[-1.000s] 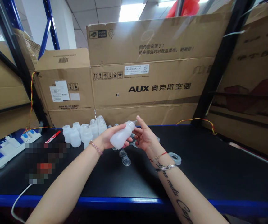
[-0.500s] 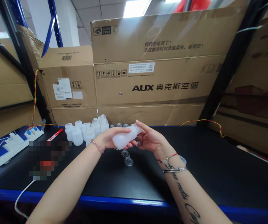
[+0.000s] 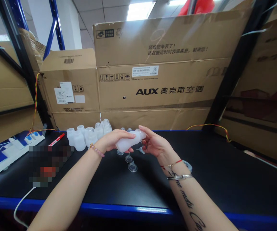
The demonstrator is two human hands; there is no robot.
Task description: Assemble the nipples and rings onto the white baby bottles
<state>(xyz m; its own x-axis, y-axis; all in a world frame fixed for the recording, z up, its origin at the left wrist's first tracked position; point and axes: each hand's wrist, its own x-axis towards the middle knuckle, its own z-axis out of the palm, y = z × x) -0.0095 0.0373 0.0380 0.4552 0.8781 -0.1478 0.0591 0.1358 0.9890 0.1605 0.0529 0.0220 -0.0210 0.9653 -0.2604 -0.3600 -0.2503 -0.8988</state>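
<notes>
My left hand (image 3: 113, 141) is wrapped around a frosted white baby bottle (image 3: 126, 143), held tilted above the table with its neck up to the right. At that neck end, my right hand (image 3: 154, 141) closes its thumb and fingers on the collar, partly hiding it. A clear silicone nipple (image 3: 141, 149) shows just under the right fingers; I cannot tell whether they touch it. Below the bottle lie more clear nipples (image 3: 133, 166), flange side down, in a rough line. To the left stand several frosted bottles (image 3: 80, 141), some topped with clear domed covers.
A black table (image 3: 215, 179) with a blue front edge lies under everything. Cardboard sheets (image 3: 167, 77) wall the back. At left are a white power strip (image 3: 18, 154), a red marker (image 3: 56, 139) and a blurred patch. A clear ring (image 3: 188, 166) lies behind my right wrist.
The bottle has tipped slightly, its neck a little lower, with both hands still on it. The nipple under my right fingers shows more clearly. The view has shifted slightly.
</notes>
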